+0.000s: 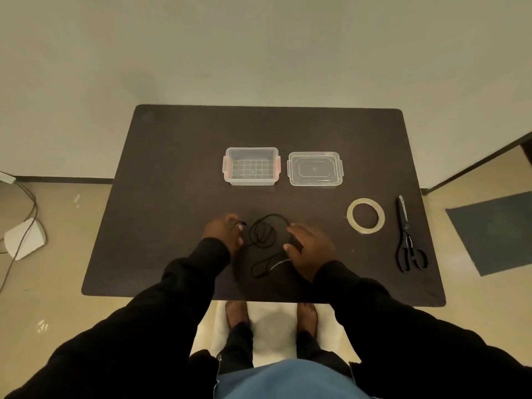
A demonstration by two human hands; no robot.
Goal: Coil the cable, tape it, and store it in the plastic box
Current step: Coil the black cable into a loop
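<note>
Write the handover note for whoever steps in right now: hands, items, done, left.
Left hand: on one end of the black cable, grip unclear.
Right hand: on the cable's other side, fingers curled, grip unclear.
Cable: loose, tangled on the table between both hands.
Plastic box: open, empty, far centre; its lid lies flat to the right.
Tape roll and scissors: at right, apart from the hands.
Done: nothing finished.
Left: coil, tape, store in box.

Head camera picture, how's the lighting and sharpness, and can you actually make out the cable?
Head view: dim, warm, yellowish light; wide-angle bending curves the table edges; overall soft focus. The black cable barely stands out against the dark tabletop between the left hand and right hand. The clear box, tape roll and scissors read well.
</note>
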